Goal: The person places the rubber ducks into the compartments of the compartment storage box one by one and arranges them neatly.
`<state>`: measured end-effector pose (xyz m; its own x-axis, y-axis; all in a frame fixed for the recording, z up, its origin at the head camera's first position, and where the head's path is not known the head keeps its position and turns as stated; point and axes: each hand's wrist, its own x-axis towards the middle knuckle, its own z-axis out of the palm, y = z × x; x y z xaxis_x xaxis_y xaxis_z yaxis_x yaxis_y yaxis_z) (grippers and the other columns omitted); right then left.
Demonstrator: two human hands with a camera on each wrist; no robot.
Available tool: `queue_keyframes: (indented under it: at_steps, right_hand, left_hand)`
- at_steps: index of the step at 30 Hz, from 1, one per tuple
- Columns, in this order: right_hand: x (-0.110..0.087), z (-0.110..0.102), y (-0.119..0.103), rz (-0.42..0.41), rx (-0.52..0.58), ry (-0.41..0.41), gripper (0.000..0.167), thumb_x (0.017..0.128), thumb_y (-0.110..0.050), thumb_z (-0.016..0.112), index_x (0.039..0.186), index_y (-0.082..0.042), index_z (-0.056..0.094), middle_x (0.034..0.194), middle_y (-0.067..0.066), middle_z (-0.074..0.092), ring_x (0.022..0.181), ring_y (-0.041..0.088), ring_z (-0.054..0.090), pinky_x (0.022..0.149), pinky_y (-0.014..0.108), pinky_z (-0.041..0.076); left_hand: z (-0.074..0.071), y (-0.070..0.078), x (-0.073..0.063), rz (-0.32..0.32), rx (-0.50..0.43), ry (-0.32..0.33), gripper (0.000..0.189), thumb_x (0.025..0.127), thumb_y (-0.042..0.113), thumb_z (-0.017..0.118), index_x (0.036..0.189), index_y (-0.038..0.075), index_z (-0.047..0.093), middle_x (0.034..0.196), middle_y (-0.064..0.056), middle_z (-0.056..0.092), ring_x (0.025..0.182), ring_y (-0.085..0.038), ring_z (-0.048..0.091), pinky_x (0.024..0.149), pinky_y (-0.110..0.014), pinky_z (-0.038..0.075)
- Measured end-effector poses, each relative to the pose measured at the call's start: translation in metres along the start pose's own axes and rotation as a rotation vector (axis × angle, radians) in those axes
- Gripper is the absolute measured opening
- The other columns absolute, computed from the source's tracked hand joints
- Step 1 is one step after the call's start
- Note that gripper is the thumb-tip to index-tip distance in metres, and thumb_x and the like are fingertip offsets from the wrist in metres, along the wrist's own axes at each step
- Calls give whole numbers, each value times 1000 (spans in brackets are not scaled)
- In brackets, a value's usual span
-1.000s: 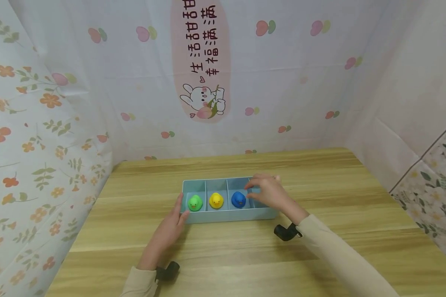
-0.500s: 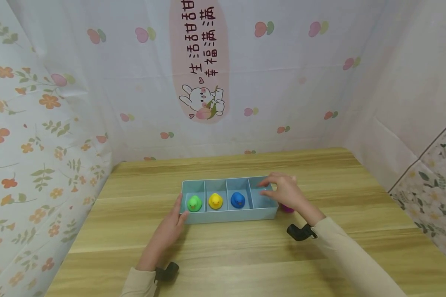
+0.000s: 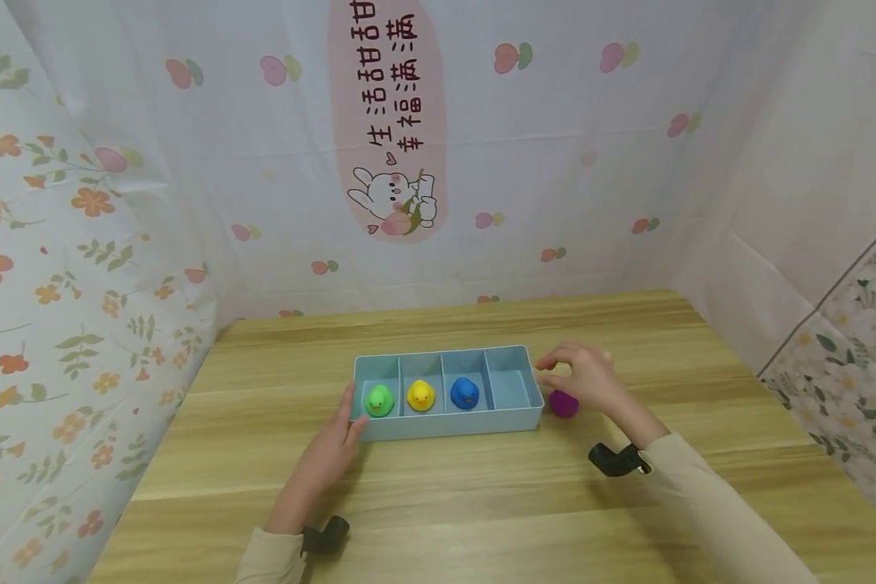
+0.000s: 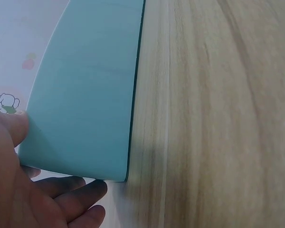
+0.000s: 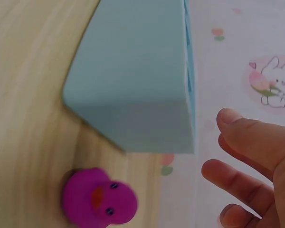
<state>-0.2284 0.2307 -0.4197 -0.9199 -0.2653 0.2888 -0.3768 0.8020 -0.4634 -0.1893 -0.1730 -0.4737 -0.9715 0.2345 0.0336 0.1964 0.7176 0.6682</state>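
A light blue box (image 3: 448,424) with several compartments sits on the table. Inside, a green rubber duck (image 3: 380,401), a yellow rubber duck (image 3: 421,396) and a blue rubber duck (image 3: 465,393) each occupy their own compartment, and the rightmost compartment is bare. My left hand (image 3: 333,442) holds the box's left front corner, thumb at the front and fingers along the end wall. Just off the box's right end, a purple rubber duck (image 5: 97,199) rests on the table. Close over it my right hand (image 3: 584,377) hovers, thumb and fingers parted around nothing.
The wooden table (image 3: 438,503) reaches back to a printed cloth (image 3: 482,162) with a rabbit drawing. Floral cloth (image 3: 80,284) hangs along the left side. Black wrist-worn devices (image 3: 616,460) sit below both hands.
My right hand has drawn back from over the right-hand compartments to beyond the box's right end, uncovering the purple duck. The left hand has stayed at the box's left corner.
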Motion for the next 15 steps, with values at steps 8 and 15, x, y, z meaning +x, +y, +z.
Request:
queue_keyframes:
  at_steps: [8,15]
  right_hand:
    - [-14,1,14,87,33,18,14,78,-16,78,91,-12,74,93,4,68,86,29,59,76,40,30]
    - [-25,5,27,136,59,3,20,79,-20,77,97,-11,73,99,6,68,77,24,51,79,47,23]
  left_hand:
    - [-1,-2,-1,3,-11,-11,65,104,34,36,154,6,6,153,-26,23,138,-44,30,112,-56,26]
    - [-2,0,-2,-7,-24,-23,65,104,36,35,154,8,5,154,-24,22,138,-42,30,112,-56,27]
